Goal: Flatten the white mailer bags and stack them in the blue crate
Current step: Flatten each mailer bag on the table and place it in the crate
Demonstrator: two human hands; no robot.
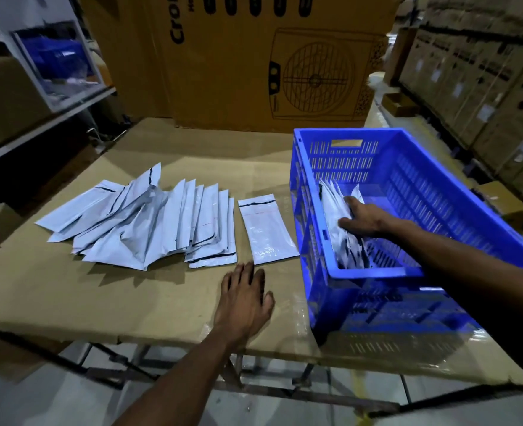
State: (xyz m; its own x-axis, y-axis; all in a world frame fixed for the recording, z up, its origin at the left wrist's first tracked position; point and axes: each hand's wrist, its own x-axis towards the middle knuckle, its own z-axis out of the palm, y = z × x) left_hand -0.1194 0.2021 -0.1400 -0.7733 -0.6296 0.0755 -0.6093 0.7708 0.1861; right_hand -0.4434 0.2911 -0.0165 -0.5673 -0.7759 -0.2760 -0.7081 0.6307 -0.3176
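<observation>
stacked brown cartons fill the far side and the right wall of this storeroom, and a cardboard-covered tabletop (69,287) carries the work. a blue slotted plastic crate (407,272) sits at the right of it. inside, against its left wall, lies a small stack of white plastic mailer bags (335,216); the right hand (363,219) lies on them with fingers spread, its grip released, pressing rather than clasping as far as i can tell. the left hand (247,296) rests flat on the tabletop at the near edge, holding nothing. just beyond its fingertips lies one smoothed white mailer bag (267,230), apart from the rest. to the left, a fanned heap of overlapping white mailers (149,222), several creased and puffed, waits untouched.

i judge the job as early: a few bags are in, most are left. the count in the crate is hard to make out, since the hand and crate wall hide part of the stack.
</observation>
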